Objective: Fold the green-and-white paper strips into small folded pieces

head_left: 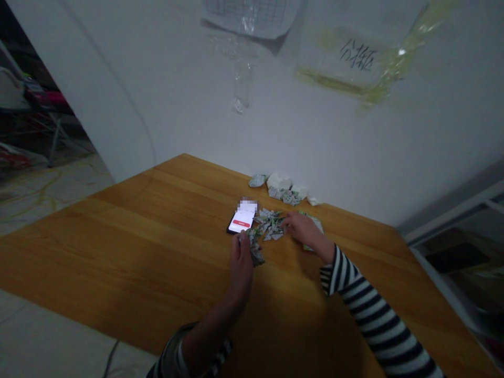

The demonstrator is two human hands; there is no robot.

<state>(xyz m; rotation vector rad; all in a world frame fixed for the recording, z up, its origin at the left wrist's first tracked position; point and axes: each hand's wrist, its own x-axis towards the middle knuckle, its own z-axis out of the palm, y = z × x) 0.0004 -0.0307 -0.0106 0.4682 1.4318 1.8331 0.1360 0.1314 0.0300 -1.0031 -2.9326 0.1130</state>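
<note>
My left hand (241, 260) is closed, thumb and fingers pinched on a folded paper piece (256, 253) with grey-green print. Just beyond it lies a spiky cluster of folded paper pieces (271, 224). My right hand (302, 228) reaches in from the right, its fingertips pinched at the cluster's right edge on a bit of the folded paper. Flat printed paper (317, 224) lies partly hidden beneath that hand. A phone (241, 223) with a lit screen rests left of the cluster, close to my left fingertips.
Crumpled white tissue (279, 181) and more folded printed paper (290, 197) sit along the wall edge of the wooden table (157, 226). Taped sheets hang on the wall (177, 94). A shelf (452, 257) stands at the right, and a chair (39, 105) is far left.
</note>
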